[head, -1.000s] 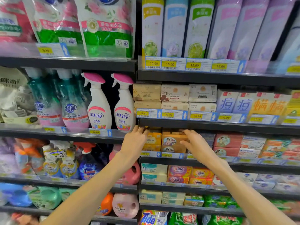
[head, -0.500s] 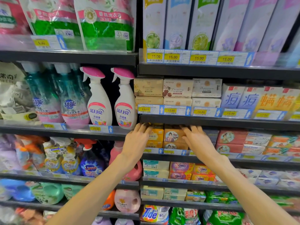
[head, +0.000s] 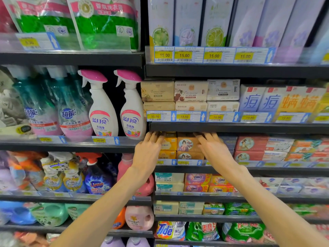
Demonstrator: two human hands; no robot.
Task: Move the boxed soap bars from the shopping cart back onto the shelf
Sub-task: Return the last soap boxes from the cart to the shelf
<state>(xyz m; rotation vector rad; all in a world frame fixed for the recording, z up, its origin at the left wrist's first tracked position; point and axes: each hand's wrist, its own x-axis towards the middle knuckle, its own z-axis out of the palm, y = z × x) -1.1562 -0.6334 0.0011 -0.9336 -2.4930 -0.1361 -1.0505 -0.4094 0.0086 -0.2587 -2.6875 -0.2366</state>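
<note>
Both my hands reach into one shelf bay (head: 231,169) of boxed soap bars. My left hand (head: 148,150) lies with straight fingers against the left side of the yellow soap boxes (head: 169,144). My right hand (head: 212,149) lies with straight fingers on the right side of the brown soap boxes (head: 187,145) printed with a figure. The boxes stand stacked two high between my hands. My fingertips are tucked under the shelf above. The shopping cart is out of view.
Red soap boxes (head: 251,144) stand right of my right hand. Cream soap boxes (head: 190,90) fill the shelf above, over price tags (head: 184,116). White spray bottles (head: 132,111) stand to the left. OMO boxes (head: 197,179) sit one shelf lower.
The view has tilted slightly upward and the shelves sit lower in frame. Both hands stay against the same soap boxes, pushed a little deeper under the upper shelf.
</note>
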